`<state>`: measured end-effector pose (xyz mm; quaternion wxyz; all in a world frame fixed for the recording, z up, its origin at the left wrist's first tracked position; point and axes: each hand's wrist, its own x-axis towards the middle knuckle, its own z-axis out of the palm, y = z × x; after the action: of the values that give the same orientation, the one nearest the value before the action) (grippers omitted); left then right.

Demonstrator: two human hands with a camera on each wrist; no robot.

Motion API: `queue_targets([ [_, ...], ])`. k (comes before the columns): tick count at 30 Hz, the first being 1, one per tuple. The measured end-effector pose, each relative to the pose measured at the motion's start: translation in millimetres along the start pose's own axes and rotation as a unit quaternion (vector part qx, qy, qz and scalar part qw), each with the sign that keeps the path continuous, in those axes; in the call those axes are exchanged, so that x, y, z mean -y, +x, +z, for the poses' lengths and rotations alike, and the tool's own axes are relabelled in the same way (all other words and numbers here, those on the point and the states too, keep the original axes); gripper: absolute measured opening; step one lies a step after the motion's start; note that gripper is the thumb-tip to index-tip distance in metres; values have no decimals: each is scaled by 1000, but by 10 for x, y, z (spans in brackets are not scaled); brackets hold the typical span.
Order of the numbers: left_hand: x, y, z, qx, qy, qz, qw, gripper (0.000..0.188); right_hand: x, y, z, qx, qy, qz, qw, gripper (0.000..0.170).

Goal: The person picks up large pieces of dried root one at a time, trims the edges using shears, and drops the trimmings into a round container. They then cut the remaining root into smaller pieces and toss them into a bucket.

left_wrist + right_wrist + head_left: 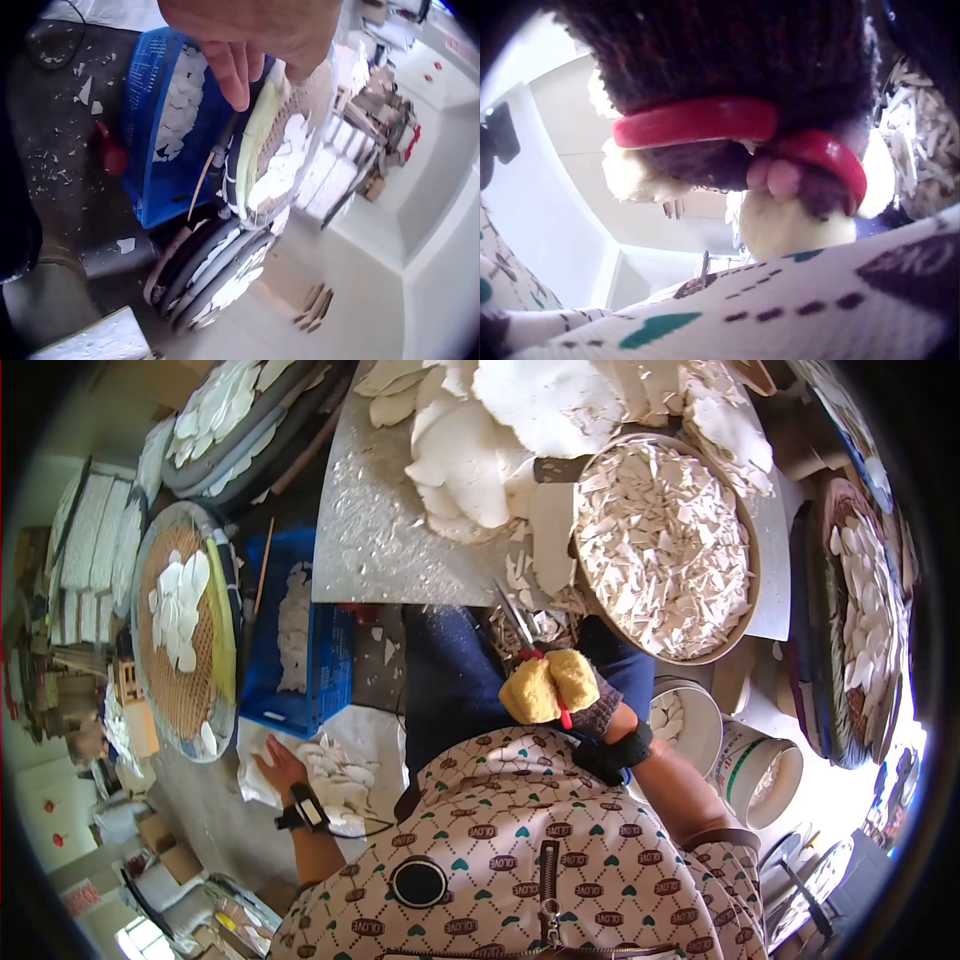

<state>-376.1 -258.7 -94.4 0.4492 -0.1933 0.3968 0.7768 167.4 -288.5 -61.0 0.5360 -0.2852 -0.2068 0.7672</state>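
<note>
Fingers (234, 86) of the L hand (283, 768) are released, extended w/ nothing gripped, beside a pile of thin white pieces (342, 775) laid on a pale sheet (385, 722). By the R hand (600, 708), in a knitted glove (727, 60), the scissors (518, 622) are gripped at the red handles (697, 124); the dim wrist view is partly blocked, so how far each finger is threaded through can't be told for sure. The handles are wrapped in yellow padding (575, 676), & the blades are pointed away from the torso, above the lap, near the front edge of the tabletop (372, 550).

Main risk, as judged: a thigh (448, 660) could be nicked if the blades were dipped, b/c they're held right over the legs. A finger could be cut if the L hand were brought in too close to the blades. Pieces could be cracked if pinched hard or lifted several at once, b/c they look thin & brittle. The grip could be loosened if the bulky padding were twisted on the handles. The round tray (756, 575), heaped w/ chips & seemingly set past the tabletop's edge, could be tipped by a raised knee or R forearm, & chips spilled.
</note>
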Motion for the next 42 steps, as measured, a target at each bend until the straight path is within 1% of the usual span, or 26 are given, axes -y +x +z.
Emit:
queue_targets([
  [1,180,-158,184,48,152,48,986,37,-27,-23,-26,-15,-50,-2,999,26],
  [2,545,-416,485,132,339,112,925,35,-29,-18,-31,-5,-76,-5,997,25],
  [3,874,-652,751,200,442,165,859,33,17,-17,22,-5,-104,-2,995,24],
  [4,1209,-875,974,262,481,154,823,31,72,-23,75,-5,-131,0,991,24],
  [6,1879,-1309,1315,373,531,78,757,27,166,-51,119,42,-291,-42,955,34],
  [8,2465,-1624,1526,484,578,7,657,26,202,-96,133,71,-364,-80,925,33],
  [9,2760,-1652,1509,562,574,15,595,28,266,-105,194,55,-318,-16,946,31],
  [10,3025,-1677,1474,635,566,21,525,32,302,-136,224,48,-311,-19,949,30],
  [12,3342,-2000,1562,691,616,139,350,46,321,-215,250,32,-295,-22,955,29],
  [14,3654,-2033,1462,728,553,236,329,60,275,-275,217,28,-302,-51,952,26],
  [15,3736,-2065,1428,725,556,274,300,65,271,-305,206,31,-310,-58,949,26],
  [18,3935,-2042,1320,691,577,331,285,64,93,-344,26,22,-303,-65,951,25],
  [19,3943,-2061,1331,681,567,363,288,55,70,-326,10,18,-296,-66,953,25],
  [22,3928,-1980,1302,608,602,156,494,39,158,-315,46,25,-353,-38,934,28],
  [23,3877,-1901,1335,615,530,157,562,25,200,-310,91,20,-317,-37,948,29],
  [24,3852,-1840,1361,585,455,42,670,19,241,-304,144,16,-280,-35,959,30],
  [25,3751,-1787,1452,558,454,0,695,19,268,-290,184,13,-242,-32,970,31],
  [26,3636,-1720,1544,528,451,-40,718,18,289,-278,199,18,-260,-32,965,31],
  [28,3479,-1699,1679,493,434,-107,746,20,310,-255,198,29,-296,-30,954,32],
  [29,3414,-1729,1713,494,435,-94,747,26,294,-223,207,17,-304,-20,952,33],
  [32,3262,-1658,1763,496,426,-111,748,26,256,-190,161,22,-326,-32,945,33],
  [33,3220,-1662,1774,494,422,-120,751,27,266,-196,182,0,-309,-23,951,34],
  [36,3163,-1706,1833,481,425,-122,757,29,234,-203,83,20,-327,-34,944,28],
  [37,3148,-1743,1853,482,419,-126,759,27,193,-225,7,41,-369,-67,926,28],
  [40,3149,-1729,1845,505,431,-92,742,27,89,-262,-46,5,-339,-86,937,27],
  [42,3121,-1728,1848,510,435,-103,734,27,146,-240,-27,19,-345,-74,936,33],
])
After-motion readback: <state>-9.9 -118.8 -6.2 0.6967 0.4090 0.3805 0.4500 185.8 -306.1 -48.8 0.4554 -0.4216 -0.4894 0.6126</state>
